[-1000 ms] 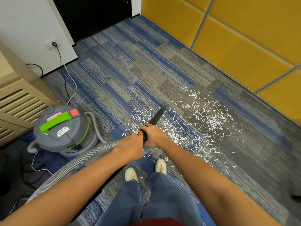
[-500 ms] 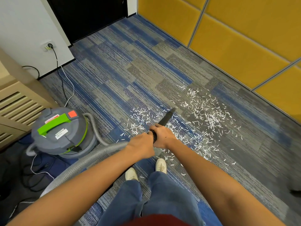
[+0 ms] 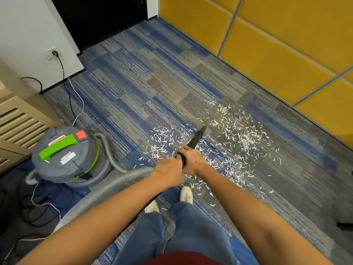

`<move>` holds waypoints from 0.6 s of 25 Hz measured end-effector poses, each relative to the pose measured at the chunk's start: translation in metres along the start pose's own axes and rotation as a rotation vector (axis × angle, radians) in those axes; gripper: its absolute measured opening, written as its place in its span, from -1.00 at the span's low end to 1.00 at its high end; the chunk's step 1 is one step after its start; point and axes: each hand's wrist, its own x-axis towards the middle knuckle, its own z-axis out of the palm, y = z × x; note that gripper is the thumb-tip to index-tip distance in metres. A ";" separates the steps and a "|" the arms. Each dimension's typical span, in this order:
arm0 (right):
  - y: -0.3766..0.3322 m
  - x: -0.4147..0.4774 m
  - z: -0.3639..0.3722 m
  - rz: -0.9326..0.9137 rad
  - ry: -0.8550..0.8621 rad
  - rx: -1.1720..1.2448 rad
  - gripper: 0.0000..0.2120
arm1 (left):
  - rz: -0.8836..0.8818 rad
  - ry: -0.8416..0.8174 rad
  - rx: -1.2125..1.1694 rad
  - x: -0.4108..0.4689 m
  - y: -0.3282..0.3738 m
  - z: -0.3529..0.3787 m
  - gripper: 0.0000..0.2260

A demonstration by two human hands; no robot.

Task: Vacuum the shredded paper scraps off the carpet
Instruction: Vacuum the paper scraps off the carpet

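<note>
Clamped round nozzle (image 3: 196, 138), right hand (image 3: 191, 159) in front, left hand (image 3: 168, 172) gripping hose (image 3: 107, 190) just behind. Swung tip slightly rightward, now among paper scraps (image 3: 242, 138) spread mid-carpet (image 3: 133, 104) toward right edge; hardly any lifted yet.

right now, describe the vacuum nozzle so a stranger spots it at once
From the grey vacuum drum at left, follow the ribbed grey hose to the left hand. The nozzle juts beyond the right hand into the paper scraps: black, smooth and tapered, unlike the hose.
</note>
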 end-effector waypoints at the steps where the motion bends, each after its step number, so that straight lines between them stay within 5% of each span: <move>1: 0.003 -0.003 -0.001 0.010 0.004 -0.009 -0.52 | 0.011 -0.002 0.006 0.001 0.002 0.001 -0.59; 15: 0.003 0.012 -0.004 -0.014 0.017 0.031 -0.62 | -0.028 0.017 0.015 0.007 0.003 -0.008 -0.63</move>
